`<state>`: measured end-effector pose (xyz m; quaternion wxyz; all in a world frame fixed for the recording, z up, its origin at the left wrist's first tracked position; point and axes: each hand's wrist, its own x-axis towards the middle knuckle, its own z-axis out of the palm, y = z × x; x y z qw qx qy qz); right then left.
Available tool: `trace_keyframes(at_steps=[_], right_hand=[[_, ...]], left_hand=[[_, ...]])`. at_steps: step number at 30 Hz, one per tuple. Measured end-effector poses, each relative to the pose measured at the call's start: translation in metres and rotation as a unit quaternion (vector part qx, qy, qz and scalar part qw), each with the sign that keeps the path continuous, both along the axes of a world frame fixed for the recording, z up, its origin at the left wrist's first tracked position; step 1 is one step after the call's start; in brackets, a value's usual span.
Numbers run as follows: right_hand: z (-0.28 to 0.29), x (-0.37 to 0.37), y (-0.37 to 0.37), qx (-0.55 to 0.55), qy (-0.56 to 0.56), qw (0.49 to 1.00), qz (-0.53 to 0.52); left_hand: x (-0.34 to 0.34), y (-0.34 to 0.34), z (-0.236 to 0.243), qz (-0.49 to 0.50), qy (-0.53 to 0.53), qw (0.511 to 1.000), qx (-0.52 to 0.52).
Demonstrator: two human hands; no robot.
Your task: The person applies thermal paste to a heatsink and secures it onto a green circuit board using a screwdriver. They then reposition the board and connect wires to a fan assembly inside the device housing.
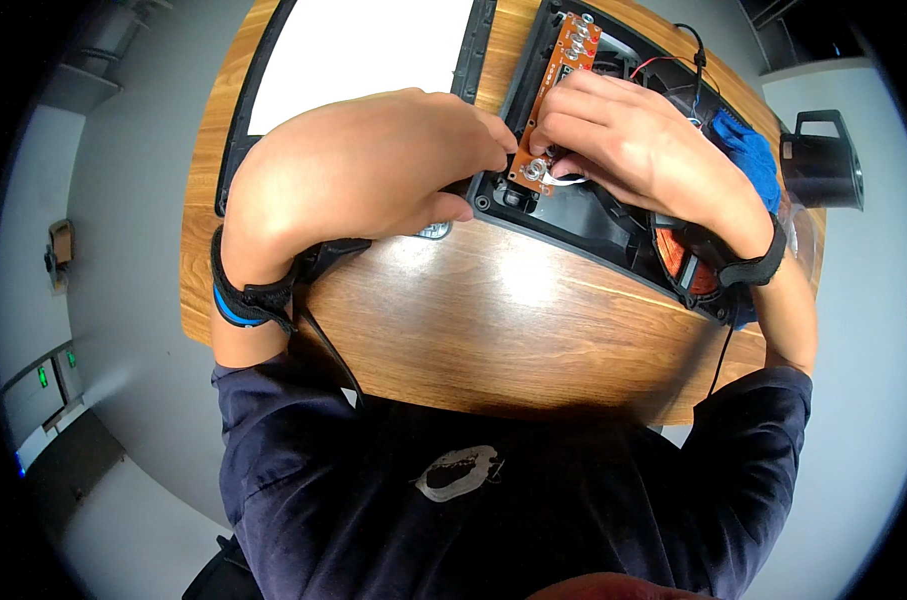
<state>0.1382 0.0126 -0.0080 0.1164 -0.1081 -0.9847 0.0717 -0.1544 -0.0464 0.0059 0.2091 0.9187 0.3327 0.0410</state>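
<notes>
An orange-brown circuit board (583, 47) with round metal-topped parts lies along the left side of a black appliance housing (563, 238). My right hand (628, 135) is bent over the board, fingers curled and thumb drawn in near its lower end; what sits between the fingertips is hidden. A white strip or cable (565, 181) shows beneath that thumb. My left hand (393, 150) reaches to the housing's left edge, thumb apart from the fingers, with the fingertips at the rim by the board. Inside the housing, a copper coil (671, 248) shows below my right wrist.
A black-framed white panel (363, 55) lies at the left of the wooden table (423, 320). Blue cloth (745, 150) sits by the housing's right side, near thin wires and a black cable (700, 60). A black container with a handle (823, 165) stands at the far right.
</notes>
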Motion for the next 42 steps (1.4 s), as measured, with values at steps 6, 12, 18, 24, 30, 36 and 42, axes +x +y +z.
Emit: trace_keyframes(at_steps=[6, 12, 18, 24, 30, 36, 42], right_hand=[[0.001, -0.003, 0.001, 0.027, -0.016, 0.999, -0.005], [0.003, -0.008, -0.002, 0.015, -0.016, 1.000, 0.001], [-0.001, -0.010, -0.005, 0.033, -0.007, 0.999, -0.006], [-0.001, -0.012, -0.006, 0.032, -0.021, 0.999, -0.013], [-0.003, -0.008, -0.006, -0.016, 0.009, 1.000, -0.022], [0.002, 0.011, -0.013, 0.012, 0.060, 0.996, -0.066], [0.014, 0.095, -0.018, 0.015, 0.014, 0.964, -0.266]], left_hand=[[-0.005, -0.003, -0.005, 0.002, -0.025, 1.000, 0.007], [-0.004, -0.011, 0.003, 0.028, 0.005, 0.999, 0.021], [-0.003, -0.012, 0.003, 0.005, 0.016, 1.000, 0.006], [-0.001, -0.016, 0.003, 0.006, -0.004, 1.000, 0.012], [0.021, -0.010, 0.022, 0.008, 0.047, 0.997, -0.056], [0.034, -0.015, 0.027, 0.034, 0.066, 0.997, -0.037], [0.038, -0.017, 0.028, 0.035, 0.039, 0.998, -0.027]])
